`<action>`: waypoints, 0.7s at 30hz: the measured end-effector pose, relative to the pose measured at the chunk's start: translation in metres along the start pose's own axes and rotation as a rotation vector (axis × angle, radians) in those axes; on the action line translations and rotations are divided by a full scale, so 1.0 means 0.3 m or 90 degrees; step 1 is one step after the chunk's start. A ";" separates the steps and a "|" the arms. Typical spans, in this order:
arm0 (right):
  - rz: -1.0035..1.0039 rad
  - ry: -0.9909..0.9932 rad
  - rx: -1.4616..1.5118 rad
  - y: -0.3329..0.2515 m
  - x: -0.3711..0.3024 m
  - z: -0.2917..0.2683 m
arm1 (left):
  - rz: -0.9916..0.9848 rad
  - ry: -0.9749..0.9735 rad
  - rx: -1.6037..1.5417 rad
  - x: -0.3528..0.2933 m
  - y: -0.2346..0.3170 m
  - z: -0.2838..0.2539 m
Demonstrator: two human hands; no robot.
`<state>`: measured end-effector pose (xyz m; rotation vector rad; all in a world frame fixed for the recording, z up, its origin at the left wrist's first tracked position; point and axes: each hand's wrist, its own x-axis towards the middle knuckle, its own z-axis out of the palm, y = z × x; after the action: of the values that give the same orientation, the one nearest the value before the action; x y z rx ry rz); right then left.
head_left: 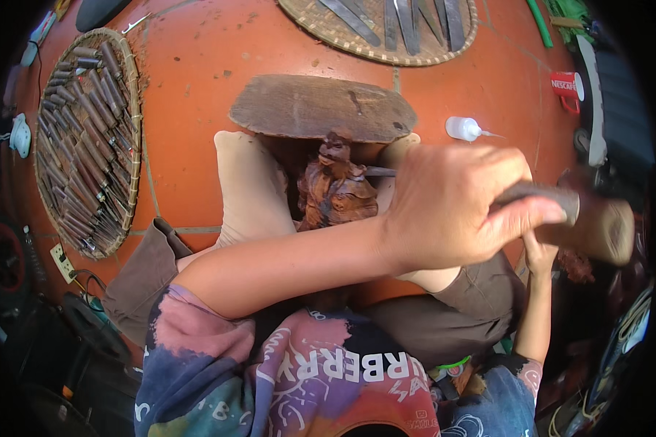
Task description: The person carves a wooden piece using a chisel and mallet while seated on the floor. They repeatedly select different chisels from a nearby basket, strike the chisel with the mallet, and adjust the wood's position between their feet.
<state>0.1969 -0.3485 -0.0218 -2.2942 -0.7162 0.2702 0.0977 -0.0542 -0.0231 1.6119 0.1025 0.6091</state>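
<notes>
The carving [339,193] sits between the shins [249,188], in front of the board [321,108], with the chisel [380,172] reaching its right side. The left hand [455,204] is wrapped round the mallet [611,231]; the right hand [539,256] is mostly hidden behind it, so its grip cannot be told. Working well here likely means bracing the carving firmly, steering the blade clear of the legs, and giving light, square taps that spare the thin folds.
</notes>
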 end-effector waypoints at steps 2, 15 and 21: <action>0.058 -0.063 -0.014 -0.002 0.032 0.007 | -0.019 0.037 -0.009 0.010 -0.013 0.014; 0.117 -0.091 -0.052 -0.130 0.107 0.058 | 0.001 0.094 0.011 0.047 -0.018 0.025; 0.004 -0.014 0.401 -0.143 0.095 0.164 | 0.058 -0.115 0.037 -0.145 0.208 0.098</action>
<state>0.1837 -0.2787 -0.0278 -1.6951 -0.5358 0.4533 0.0557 -0.1081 0.0217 1.7283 -0.0872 0.5311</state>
